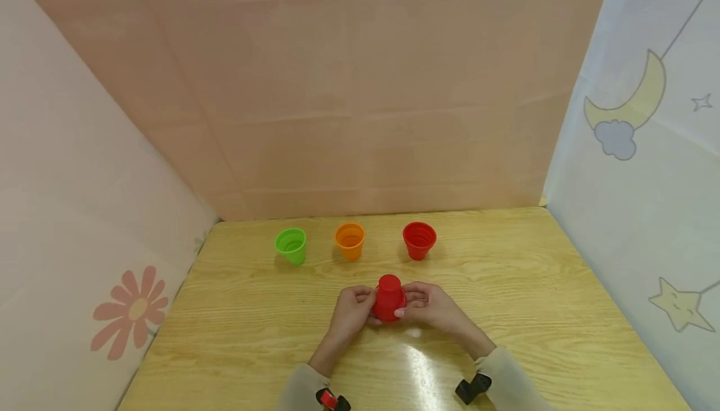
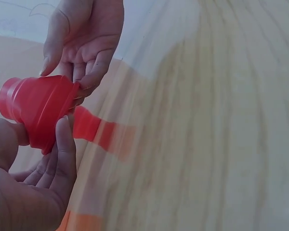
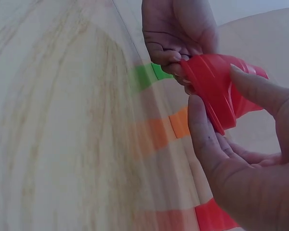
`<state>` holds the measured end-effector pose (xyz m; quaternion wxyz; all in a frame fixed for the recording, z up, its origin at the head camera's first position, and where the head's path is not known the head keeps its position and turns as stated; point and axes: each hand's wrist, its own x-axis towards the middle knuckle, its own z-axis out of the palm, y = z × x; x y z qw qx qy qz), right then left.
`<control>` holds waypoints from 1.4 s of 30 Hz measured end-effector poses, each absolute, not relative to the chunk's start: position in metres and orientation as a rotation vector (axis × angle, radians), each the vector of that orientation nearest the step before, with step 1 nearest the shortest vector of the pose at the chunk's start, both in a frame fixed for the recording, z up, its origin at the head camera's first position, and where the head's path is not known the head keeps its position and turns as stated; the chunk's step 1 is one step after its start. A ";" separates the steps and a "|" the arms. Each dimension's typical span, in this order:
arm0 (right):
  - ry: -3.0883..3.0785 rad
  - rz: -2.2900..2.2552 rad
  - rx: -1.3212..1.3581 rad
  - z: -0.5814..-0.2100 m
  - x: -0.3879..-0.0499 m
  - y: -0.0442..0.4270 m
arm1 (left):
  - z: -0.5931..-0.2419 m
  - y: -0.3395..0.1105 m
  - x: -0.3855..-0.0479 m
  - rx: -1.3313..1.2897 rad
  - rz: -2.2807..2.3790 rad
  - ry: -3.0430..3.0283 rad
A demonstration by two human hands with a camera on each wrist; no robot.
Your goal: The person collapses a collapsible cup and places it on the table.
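Observation:
A red ribbed cup point(image 1: 389, 302) is held upside down between both hands above the near middle of the table, its narrow base uppermost. My left hand point(image 1: 352, 314) pinches the cup's left side, thumb on the wall and fingers under the rim. On the other side, my right hand point(image 1: 432, 308) grips it the same way. In the left wrist view the cup point(image 2: 41, 108) looks partly squashed, its ribs uneven. The right wrist view shows the right thumb pressing the wall of the cup point(image 3: 219, 89), with fingertips at the rim.
Behind the hands stand three upright cups in a row: a green cup point(image 1: 291, 245), an orange cup point(image 1: 350, 240) and another red cup point(image 1: 419, 240). The wood-grain table point(image 1: 236, 336) meets a pink back sheet point(image 1: 349, 117) and pale side walls with printed drawings.

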<state>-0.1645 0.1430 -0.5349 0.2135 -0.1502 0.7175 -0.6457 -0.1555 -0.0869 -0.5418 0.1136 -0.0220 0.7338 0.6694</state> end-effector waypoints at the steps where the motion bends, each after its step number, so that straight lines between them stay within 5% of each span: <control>1: 1.991 -1.792 -0.399 -0.535 -0.164 0.142 | -0.542 -0.086 -0.155 -0.063 1.963 2.165; 42: 2.113 -1.814 -0.191 -0.530 -0.160 0.139 | -0.534 -0.097 -0.148 0.081 2.067 1.676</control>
